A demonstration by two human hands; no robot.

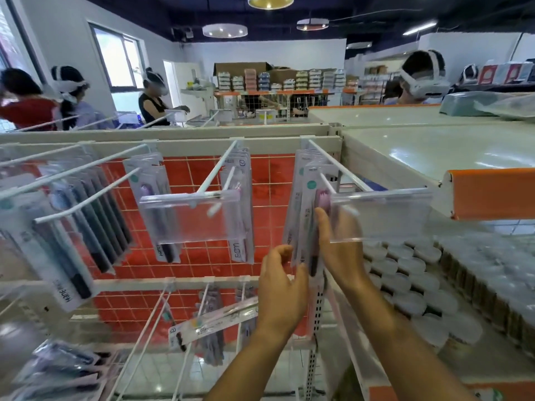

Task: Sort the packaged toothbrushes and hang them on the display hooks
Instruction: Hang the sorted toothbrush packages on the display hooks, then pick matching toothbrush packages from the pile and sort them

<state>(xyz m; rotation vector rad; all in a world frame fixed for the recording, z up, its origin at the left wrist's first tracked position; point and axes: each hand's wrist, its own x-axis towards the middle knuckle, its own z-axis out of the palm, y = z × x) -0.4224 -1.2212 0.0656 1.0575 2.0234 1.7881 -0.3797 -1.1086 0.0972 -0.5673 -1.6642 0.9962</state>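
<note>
Head cam catches the hanging step: both hands work the clear blister-packed purple toothbrush (311, 227) on the far-right white wire display hook (341, 169). Left hand (279, 287) pinches the pack's lower edge, right hand (338, 244) lies flat-fingered against its side. Pack sits between both grips; next, I'd guess, slide it back.

White walls (260, 53) enclose the shop, with a daylit window (117, 57) at left, round ceiling lamps (225, 30) under a dark ceiling (376, 10), cream shelving (419, 146) at right and stacked boxes (278, 78) behind
</note>
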